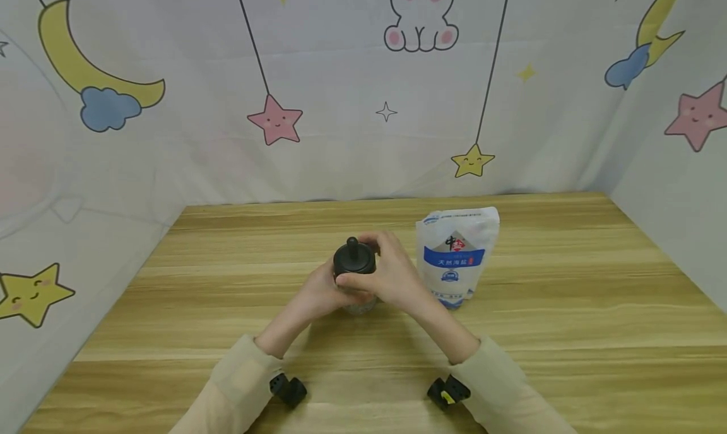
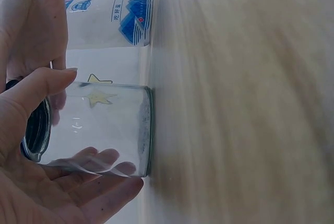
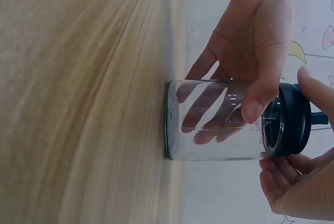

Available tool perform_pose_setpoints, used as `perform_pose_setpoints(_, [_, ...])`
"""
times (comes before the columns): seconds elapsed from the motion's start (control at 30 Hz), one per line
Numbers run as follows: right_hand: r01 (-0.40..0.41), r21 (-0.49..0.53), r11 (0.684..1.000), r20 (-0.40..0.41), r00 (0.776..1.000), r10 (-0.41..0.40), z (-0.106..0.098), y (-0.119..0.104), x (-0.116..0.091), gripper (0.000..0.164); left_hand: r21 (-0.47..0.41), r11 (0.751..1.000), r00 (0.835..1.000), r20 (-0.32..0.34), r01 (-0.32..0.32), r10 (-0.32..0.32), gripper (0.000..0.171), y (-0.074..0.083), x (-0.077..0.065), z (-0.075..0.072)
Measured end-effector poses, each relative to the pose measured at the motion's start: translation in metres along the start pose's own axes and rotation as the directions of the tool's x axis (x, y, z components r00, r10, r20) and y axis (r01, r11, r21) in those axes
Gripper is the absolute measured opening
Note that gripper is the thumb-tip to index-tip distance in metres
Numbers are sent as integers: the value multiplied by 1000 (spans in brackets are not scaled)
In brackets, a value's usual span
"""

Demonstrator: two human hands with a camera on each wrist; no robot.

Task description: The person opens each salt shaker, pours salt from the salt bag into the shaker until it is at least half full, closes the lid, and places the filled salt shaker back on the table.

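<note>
A clear glass jar with a black knobbed lid stands upright on the wooden table. My left hand grips the jar's body, thumb on the near side and fingers spread behind the glass. With thumb and fingers, my right hand holds the lid round its rim. A thin whitish layer shows at the bottom of the jar, which otherwise looks see-through. Just right of my right hand stands a white and blue pouch with printed writing; its lower part shows in the left wrist view.
The wood-grain table reaches back to a white cloth backdrop printed with stars, moons and a bear. Cloth also hangs along both sides. A small black camera is strapped at each wrist, over pale sleeves.
</note>
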State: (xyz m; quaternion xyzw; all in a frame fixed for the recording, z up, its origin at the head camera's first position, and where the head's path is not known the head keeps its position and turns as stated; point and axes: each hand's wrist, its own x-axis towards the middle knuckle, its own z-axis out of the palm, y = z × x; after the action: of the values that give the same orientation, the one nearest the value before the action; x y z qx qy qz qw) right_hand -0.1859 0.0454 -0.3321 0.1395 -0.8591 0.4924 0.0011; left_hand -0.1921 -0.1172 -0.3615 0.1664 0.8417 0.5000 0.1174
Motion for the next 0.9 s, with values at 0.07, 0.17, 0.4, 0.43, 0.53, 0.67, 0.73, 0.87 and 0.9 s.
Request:
perform_pose_setpoints(0.07, [6, -4, 1000, -4, 1000, -6, 0, 0, 0, 71, 8, 1000, 1000, -5, 5, -5, 81, 0, 0, 0])
perform_pose_setpoints(0.17, [7, -11, 1000, -8, 1000, -7, 0, 0, 0, 68, 27, 999, 1000, -17, 21, -21, 80, 1, 0, 0])
perform_pose_setpoints(0.4, [25, -13, 1000, 5, 1000, -25, 0, 0, 0, 63, 49, 999, 1000, -2, 7, -7, 80, 0, 1, 0])
perform_pose_setpoints(0.43, [29, -13, 999, 8, 1000, -29, 0, 1, 0, 63, 50, 999, 1000, -1, 6, -6, 80, 0, 1, 0])
perform_pose_setpoints(0.53, [42, -21, 999, 16, 999, -41, -1, 1, 0, 62, 55, 998, 1000, -4, 8, -8, 80, 0, 1, 1])
perform_pose_setpoints(0.67, [59, -30, 998, 21, 998, -58, -2, 0, -1, 62, 66, 998, 1000, -14, 25, -24, 80, 1, 2, 1])
perform_pose_setpoints(0.73, [65, -33, 997, 24, 998, -64, -2, 0, -2, 62, 73, 997, 999, -23, 37, -36, 79, 1, 2, 1])
perform_pose_setpoints(0.87, [82, -36, 996, 33, 996, -81, -2, 0, -3, 62, 70, 997, 999, -29, 44, -43, 77, 0, 2, 1])
perform_pose_setpoints(0.9, [85, -38, 996, 35, 996, -83, -2, 0, -3, 62, 66, 997, 999, -28, 43, -42, 77, 0, 2, 1])
